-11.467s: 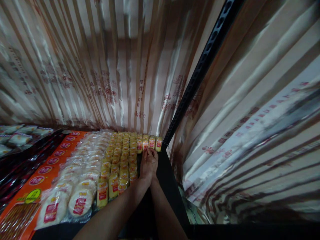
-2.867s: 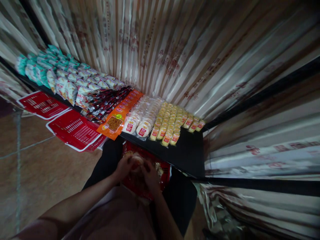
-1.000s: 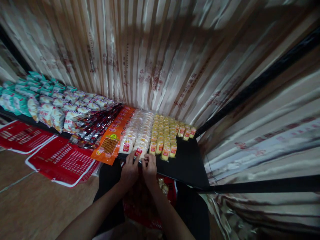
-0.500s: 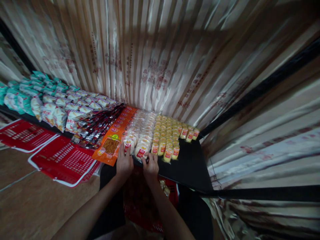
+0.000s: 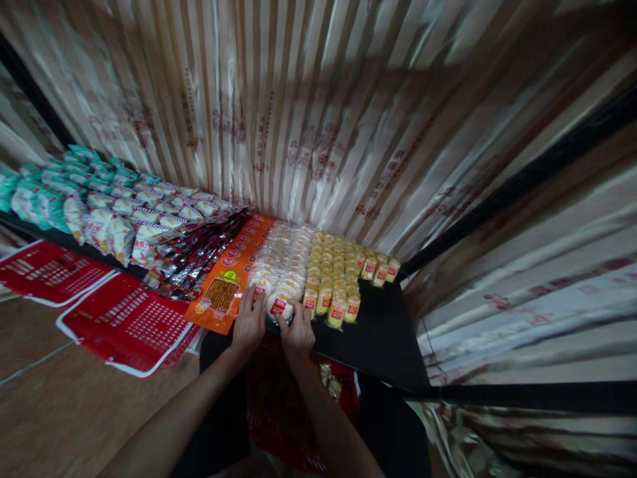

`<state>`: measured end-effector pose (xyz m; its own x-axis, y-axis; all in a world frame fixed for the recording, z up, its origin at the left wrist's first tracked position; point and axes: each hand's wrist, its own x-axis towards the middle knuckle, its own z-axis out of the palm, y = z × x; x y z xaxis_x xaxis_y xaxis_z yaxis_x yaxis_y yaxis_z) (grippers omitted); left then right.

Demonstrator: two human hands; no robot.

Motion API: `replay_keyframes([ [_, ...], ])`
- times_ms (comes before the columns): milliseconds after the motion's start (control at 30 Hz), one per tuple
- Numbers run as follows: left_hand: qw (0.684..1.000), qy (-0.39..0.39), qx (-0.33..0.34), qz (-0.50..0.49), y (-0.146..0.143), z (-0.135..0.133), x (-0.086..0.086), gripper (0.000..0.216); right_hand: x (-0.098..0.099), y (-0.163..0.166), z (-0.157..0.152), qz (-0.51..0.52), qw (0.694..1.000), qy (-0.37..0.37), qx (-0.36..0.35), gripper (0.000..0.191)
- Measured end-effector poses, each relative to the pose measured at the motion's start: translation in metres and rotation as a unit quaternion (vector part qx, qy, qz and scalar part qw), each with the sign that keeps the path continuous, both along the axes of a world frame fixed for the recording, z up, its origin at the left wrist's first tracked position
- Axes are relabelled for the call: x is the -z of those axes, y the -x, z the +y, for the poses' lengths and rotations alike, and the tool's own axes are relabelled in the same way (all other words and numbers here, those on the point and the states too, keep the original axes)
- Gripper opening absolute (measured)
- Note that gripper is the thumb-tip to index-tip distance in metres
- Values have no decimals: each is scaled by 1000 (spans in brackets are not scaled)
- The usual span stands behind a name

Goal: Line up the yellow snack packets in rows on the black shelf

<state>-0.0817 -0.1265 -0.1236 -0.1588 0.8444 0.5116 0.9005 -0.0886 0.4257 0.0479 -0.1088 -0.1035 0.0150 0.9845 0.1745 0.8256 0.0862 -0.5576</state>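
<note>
The nearest wrapped cracker [image 5: 279,305] in the right white row [image 5: 296,259] on the shelf [image 5: 381,335] should be light, brittle and slick, best held by its rim, beside which the left hand's [image 5: 249,324] fingers lie together and the right hand's [image 5: 298,330] curl, though whether either pinches I cannot tell.

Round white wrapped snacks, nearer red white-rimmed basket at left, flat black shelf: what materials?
Round white wrapped snacks: likely clear, glossy plastic film, from its crinkled highlights; contents pale, perhaps baked.
Red white-rimmed basket: probably smooth moulded plastic, given uniform colour and regular slots.
Flat black shelf: low-sheen surface; painted metal or laminate, can't tell.
</note>
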Motion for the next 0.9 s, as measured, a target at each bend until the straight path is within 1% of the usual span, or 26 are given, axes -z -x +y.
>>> replay_keyframes([
  [100,1000,-4,7,8,1,-2,2,39,0,0,0,-5,1000,2,3,43],
  [233,1000,3,12,8,1,-2,1,40,0,-3,2,4,1000,0,-13,41],
  [433,999,22,26,-8,1,-5,-6,43,2,-4,0,36,998,-30,-31,38],
  [567,999,13,37,-37,2,-16,-13,44,3,-12,-10,87,989,-59,-101,40],
  [667,997,5,42,-70,-1,-36,-15,34,6,-22,-29,117,981,-70,-136,38],
  [733,993,33,61,-92,-8,-57,-12,28,12,-30,-48,128,979,-64,-148,35],
  [767,989,63,80,-104,-13,-69,-8,27,17,-34,-58,132,978,-53,-155,32],
  [833,972,144,129,-134,-26,-92,3,27,31,-40,-77,135,978,-22,-159,29],
  [867,962,189,126,-154,-34,-101,10,27,39,-43,-86,129,979,8,-157,27],
  [900,948,242,108,-173,-42,-109,17,27,48,-46,-93,121,979,46,-158,26],
])
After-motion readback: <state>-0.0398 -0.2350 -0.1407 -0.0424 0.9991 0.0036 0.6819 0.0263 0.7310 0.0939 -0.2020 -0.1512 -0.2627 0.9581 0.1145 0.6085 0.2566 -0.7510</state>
